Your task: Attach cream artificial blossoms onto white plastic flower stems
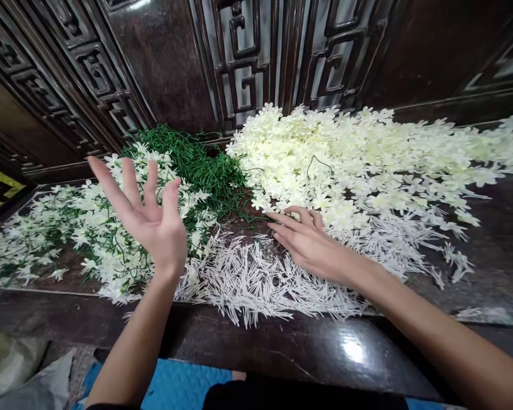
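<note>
My left hand (154,222) is raised with its palm showing and fingers spread, with nothing in it. Behind and below it lies a heap of white artificial flowers on green stems (111,250). My right hand (303,239) reaches leftward, fingers stretched out, low over the dark wooden surface. Its fingertips are close to the loose ends of a pile of green plastic stems (196,162). Just beyond this hand spreads a large heap of cream-white flower heads (325,154) without stems. Thin white plastic sticks (256,279) lie scattered beneath and in front of it.
Everything lies on a dark, glossy wooden bench (282,336) with a carved lattice back (243,57). More white sticks (380,245) lie at the right. A blue quilted cloth (183,381) shows below the front edge, and pale bags (21,364) sit at lower left.
</note>
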